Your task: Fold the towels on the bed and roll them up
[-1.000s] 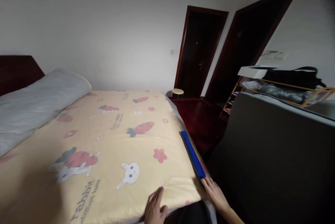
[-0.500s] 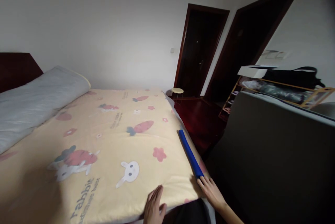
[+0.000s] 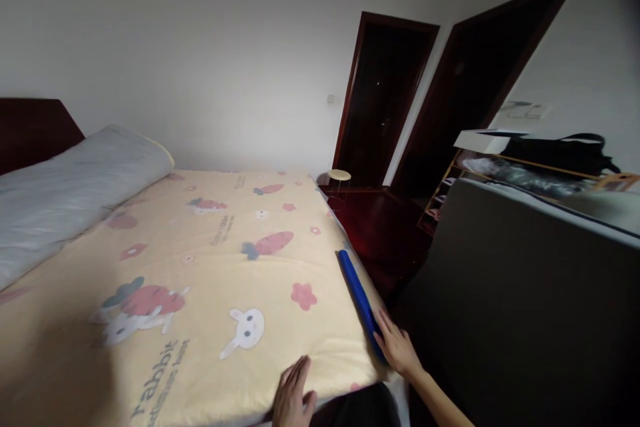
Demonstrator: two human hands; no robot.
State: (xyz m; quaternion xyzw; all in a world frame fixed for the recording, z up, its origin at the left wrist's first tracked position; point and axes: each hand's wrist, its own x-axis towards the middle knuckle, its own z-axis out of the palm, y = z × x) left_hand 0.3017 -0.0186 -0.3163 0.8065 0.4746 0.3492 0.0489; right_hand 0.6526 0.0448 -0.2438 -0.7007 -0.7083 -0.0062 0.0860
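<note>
The right hand (image 3: pixel 397 347) is touching the blue roll (image 3: pixel 356 287) close to its near end, with the fingers reaching over it and slightly parted. Its underside is hidden, so whether it is gripping the roll or only pressing on it cannot be told. The roll is lying lengthwise along the right edge of the bed, on the yellow sheet (image 3: pixel 200 280), with its far end pointing towards the doors.

The left hand (image 3: pixel 293 394) is resting at the near edge of the sheet, apart from the roll; it is holding nothing visible, its fingers lying straight and close together and its thumb standing apart. Something black (image 3: pixel 365 407) is showing between the two hands, below the sheet's edge.

The sheet is showing carrots, flowers and white rabbits. A grey quilt (image 3: pixel 75 194) is lying folded across the left side of the bed, near the dark red headboard (image 3: pixel 35 130). Beyond the bed, a round stool (image 3: pixel 339 175) is standing on the dark red floor (image 3: pixel 370 234) near a door (image 3: pixel 385 100). To the right, a large dark panel (image 3: pixel 510 294) is standing in front of a shelf (image 3: pixel 453 177), where a white box (image 3: pixel 483 141) and a black bag (image 3: pixel 560 155) are sitting on top.
</note>
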